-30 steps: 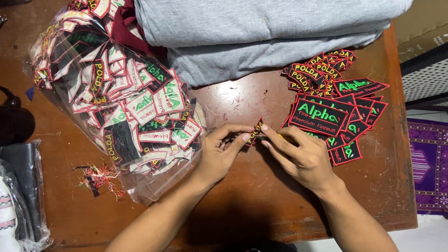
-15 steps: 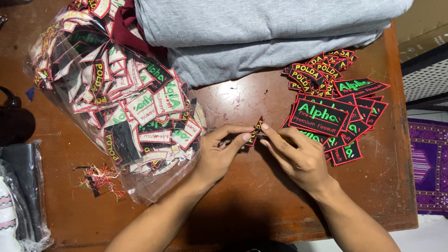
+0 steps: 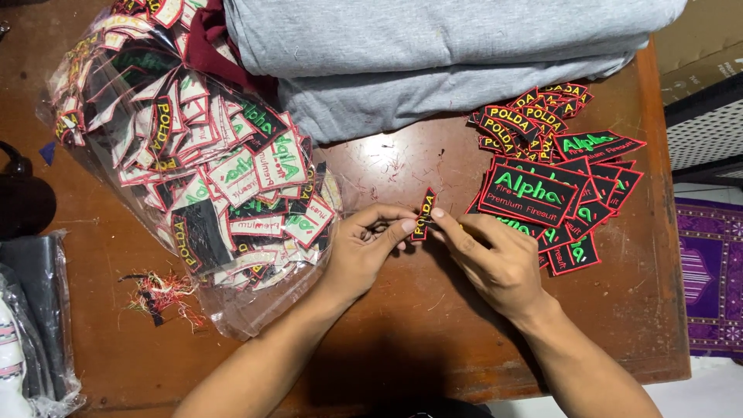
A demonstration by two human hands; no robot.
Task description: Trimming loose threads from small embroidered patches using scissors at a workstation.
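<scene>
A small black embroidered patch (image 3: 423, 214) with a red edge and yellow letters is held upright over the middle of the brown wooden table (image 3: 387, 348). My left hand (image 3: 364, 251) pinches its left side and my right hand (image 3: 495, 259) pinches its right side with thumb and forefinger. Right of my right hand lies a spread pile of sorted patches (image 3: 557, 182), larger black ones with green letters in front and small yellow-lettered ones behind. Left of my left hand sits a clear plastic bag (image 3: 193, 170) stuffed with many more patches.
Folded grey garments (image 3: 433, 54) are stacked along the table's far edge. A tangle of loose thread scraps (image 3: 159, 294) lies at the near left. A dark plastic-wrapped bundle (image 3: 31, 310) sits at the far left, and a purple patterned mat (image 3: 708, 279) lies on the floor to the right.
Both hands stay in place with the small patch between them; only the fingers shift slightly on it.
</scene>
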